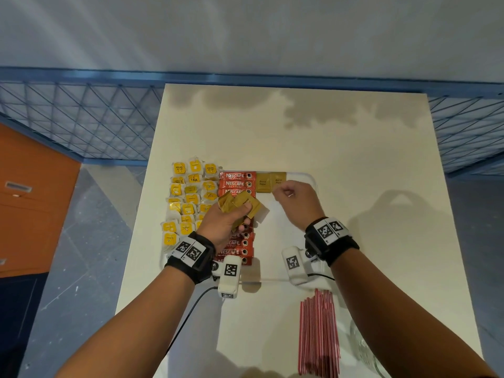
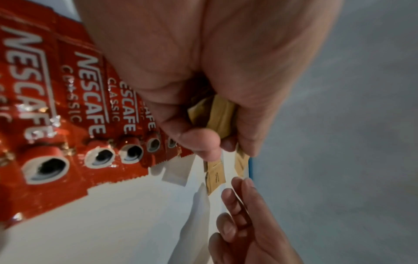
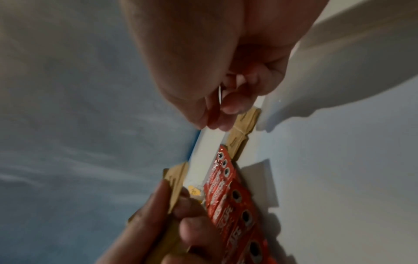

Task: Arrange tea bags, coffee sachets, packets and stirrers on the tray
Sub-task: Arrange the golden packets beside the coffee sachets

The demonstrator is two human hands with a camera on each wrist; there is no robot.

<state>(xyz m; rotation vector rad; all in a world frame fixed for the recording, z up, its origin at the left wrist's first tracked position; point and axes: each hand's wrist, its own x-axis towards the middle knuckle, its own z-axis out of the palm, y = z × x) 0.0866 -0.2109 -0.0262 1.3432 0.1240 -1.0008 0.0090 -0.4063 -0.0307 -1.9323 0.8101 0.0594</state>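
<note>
We see a bunch of brown sugar packets (image 1: 240, 205) clamped in the left hand (image 1: 222, 227), held over the column of red coffee sachets (image 1: 236, 184) on the white tray (image 1: 302, 177). Two more brown packets (image 1: 271, 182) lie flat at the tray's far edge, just beside the right hand (image 1: 296, 199), its fingers curled together; we cannot tell whether it holds anything. Yellow tea bags (image 1: 188, 197) fill the left side, and red-striped stirrers (image 1: 319, 334) lie on the table (image 1: 300, 132) near us.
</note>
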